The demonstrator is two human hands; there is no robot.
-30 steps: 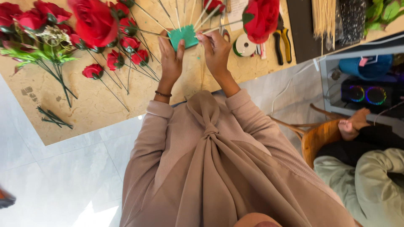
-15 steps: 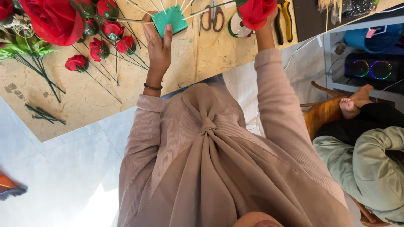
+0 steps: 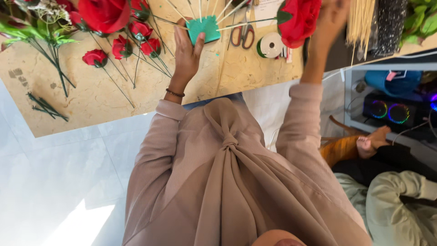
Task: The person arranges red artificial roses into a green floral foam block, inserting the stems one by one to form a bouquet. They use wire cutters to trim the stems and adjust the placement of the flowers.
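Right hand (image 3: 331,20) now lifting away right of green foam block (image 3: 203,29), grip unclear; left hand (image 3: 187,50) is clasping block; brace it firmly.

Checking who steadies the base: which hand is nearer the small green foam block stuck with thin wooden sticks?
Left. The left hand grips the green foam block on the table. The right hand is raised far to its right, past the large red rose.
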